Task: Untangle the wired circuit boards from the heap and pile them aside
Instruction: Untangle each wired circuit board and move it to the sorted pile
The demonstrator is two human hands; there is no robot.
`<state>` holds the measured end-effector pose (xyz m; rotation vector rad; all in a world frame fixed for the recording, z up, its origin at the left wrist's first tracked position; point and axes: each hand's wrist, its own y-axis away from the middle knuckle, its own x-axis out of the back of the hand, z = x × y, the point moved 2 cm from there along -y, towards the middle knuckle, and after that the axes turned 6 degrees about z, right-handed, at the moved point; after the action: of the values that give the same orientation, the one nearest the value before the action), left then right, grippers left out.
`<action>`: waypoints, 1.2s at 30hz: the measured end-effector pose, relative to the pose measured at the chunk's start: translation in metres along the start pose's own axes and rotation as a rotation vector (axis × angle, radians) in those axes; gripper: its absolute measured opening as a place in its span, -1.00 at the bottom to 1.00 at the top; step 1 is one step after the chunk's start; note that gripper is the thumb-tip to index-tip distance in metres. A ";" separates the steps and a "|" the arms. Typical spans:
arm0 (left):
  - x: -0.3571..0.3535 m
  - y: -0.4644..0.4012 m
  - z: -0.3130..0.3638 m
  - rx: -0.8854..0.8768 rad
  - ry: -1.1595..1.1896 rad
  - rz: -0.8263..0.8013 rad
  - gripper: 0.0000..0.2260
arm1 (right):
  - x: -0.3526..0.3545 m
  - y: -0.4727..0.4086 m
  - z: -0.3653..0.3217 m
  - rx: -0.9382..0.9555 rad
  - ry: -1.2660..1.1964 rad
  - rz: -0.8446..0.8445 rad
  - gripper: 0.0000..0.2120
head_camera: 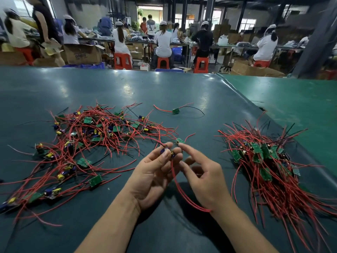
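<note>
Two heaps of wired circuit boards are lying on the dark green table, with the person's hands working between them. On the left, the tangled heap is sprawling wide, its red and black wires crossing over green boards and yellow and blue components. Beyond it, toward the middle of the table, a single board is lying apart with its red and black leads spread out.

The left hand is turned palm up, its fingers curling inward, and its fingertips are pinching a small board with dark blue parts. Red wires are hanging from that board, looping down between the two hands and running under the right wrist. The right hand is sitting just beside the left, its index finger stretching out so that its tip is touching or nearly touching a second small green board, which is lying just past the fingertips at the near edge of the heap; the other fingers are loosely bent and holding nothing.

On the right, the sorted pile is lying with boards bunched together and wires trailing toward the near edge. Behind the table, workers are sitting on red stools at long benches.
</note>
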<state>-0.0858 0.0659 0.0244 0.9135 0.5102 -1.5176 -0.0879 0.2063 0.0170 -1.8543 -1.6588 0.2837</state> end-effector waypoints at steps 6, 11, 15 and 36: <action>0.003 -0.006 -0.005 -0.123 -0.218 0.133 -0.63 | 0.000 -0.001 -0.009 0.267 0.135 -0.015 -0.54; 0.002 -0.008 -0.011 -0.174 -0.278 0.120 -0.36 | -0.003 0.002 -0.017 0.066 -0.124 0.051 -0.87; -0.003 -0.004 -0.013 -0.109 -0.246 0.034 -0.65 | 0.000 -0.003 -0.012 -0.499 -0.560 0.168 -0.86; 0.001 -0.009 -0.017 -0.301 -0.290 0.075 -0.74 | 0.027 -0.019 0.010 -0.712 -0.741 0.460 -0.61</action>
<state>-0.0904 0.0796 0.0122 0.4649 0.4707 -1.4283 -0.1041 0.2350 0.0268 -2.9318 -1.9247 0.7105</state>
